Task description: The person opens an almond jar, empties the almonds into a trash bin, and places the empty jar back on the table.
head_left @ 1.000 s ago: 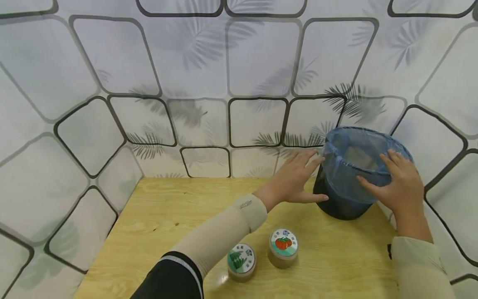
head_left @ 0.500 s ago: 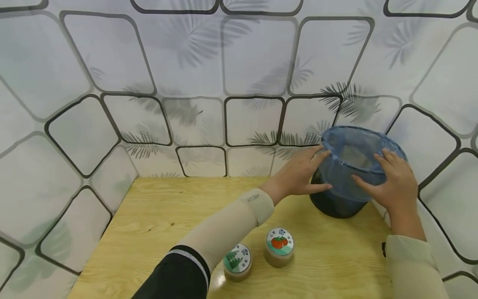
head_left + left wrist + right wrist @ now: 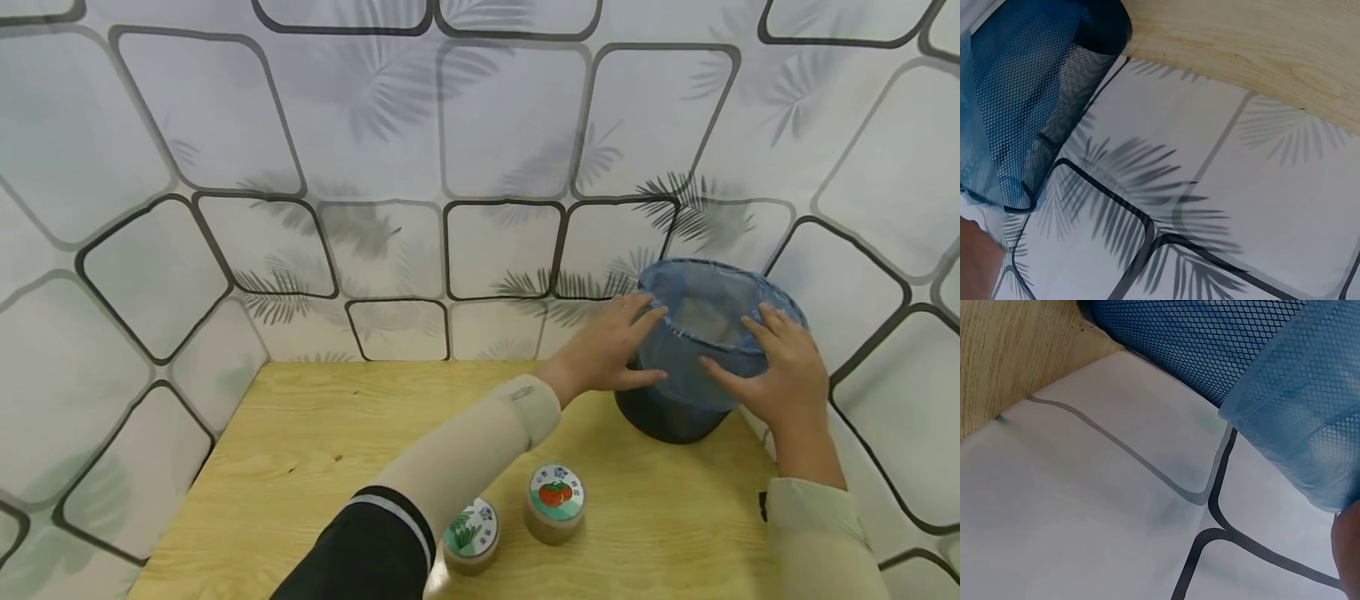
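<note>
A dark mesh waste bin (image 3: 667,417) stands upright at the table's right rear, lined with a translucent blue bin bag (image 3: 678,362) folded over its rim. At the bin's left side is my left hand (image 3: 606,348), fingers spread and thumb apart, by the bag's edge. My right hand (image 3: 791,379) lies along the right side, its fingertips at the rim and its thumb toward the front of the bag. The left wrist view shows the mesh wall (image 3: 1029,69) and bag from the side. In the right wrist view the bag (image 3: 1304,440) hangs over the mesh; little of either hand shows there.
Two short round containers stand on the wooden table (image 3: 360,450): one with a tomato picture (image 3: 555,500) on top, the other with a green vegetable picture (image 3: 471,533), partly behind my left sleeve. Patterned wall coverings (image 3: 502,250) rise directly behind and beside the table.
The view has shifted slightly, so the whole scene sits further left. My left hand has come a little closer to the bag's rim; the right hand keeps its place beside the bin.
</note>
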A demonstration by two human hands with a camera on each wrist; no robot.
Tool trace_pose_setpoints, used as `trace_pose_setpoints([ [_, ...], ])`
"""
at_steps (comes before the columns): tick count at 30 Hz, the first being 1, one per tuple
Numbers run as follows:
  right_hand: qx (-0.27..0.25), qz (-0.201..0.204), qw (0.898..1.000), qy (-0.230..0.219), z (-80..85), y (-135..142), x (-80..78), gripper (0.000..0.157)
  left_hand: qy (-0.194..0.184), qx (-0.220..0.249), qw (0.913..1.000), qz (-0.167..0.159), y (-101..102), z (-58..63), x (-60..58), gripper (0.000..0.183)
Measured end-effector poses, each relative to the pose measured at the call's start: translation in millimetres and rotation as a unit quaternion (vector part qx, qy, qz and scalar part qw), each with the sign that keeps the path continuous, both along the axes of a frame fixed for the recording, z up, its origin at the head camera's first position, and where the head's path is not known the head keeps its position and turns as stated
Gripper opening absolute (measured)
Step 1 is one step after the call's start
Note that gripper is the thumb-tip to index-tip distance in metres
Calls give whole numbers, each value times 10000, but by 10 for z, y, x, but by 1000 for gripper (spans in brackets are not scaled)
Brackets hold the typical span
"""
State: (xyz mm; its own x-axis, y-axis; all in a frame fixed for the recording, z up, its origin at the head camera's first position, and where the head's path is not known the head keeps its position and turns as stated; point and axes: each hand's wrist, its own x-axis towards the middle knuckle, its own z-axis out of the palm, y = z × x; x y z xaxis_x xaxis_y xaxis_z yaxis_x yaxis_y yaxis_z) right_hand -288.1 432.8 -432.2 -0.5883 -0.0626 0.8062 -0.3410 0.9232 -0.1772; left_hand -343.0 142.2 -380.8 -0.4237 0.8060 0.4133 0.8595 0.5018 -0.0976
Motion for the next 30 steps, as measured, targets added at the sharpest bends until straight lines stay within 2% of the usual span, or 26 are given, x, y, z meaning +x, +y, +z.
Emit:
trace_pose_setpoints([
  [3,-80,-12,9999,71,-1,-8,5,113,-33,-13,9999,105,46,22,-9,95],
  [7,-115,-86,9999,6,-1,6,32,108,-303,-57,9995,119,136,40,-2,96],
  [11,-160,-116,9997,-120,-8,15,48,104,-708,44,9975,-29,237,32,17,92],
  [15,-185,-115,9997,-129,-5,-10,35,115,-942,94,9954,-168,326,18,34,88],
  [18,-181,-74,9998,-46,-5,-35,27,121,-771,50,9970,-108,383,12,38,86],
  [23,-205,-12,9998,54,2,-56,39,117,-374,-261,9985,313,446,39,25,85],
  [26,-212,27,9998,35,1,-46,50,114,-379,-524,9965,528,490,69,13,85],
  [30,-245,70,9996,-87,-5,-32,55,114,-576,-824,9929,632,557,93,-36,89],
])
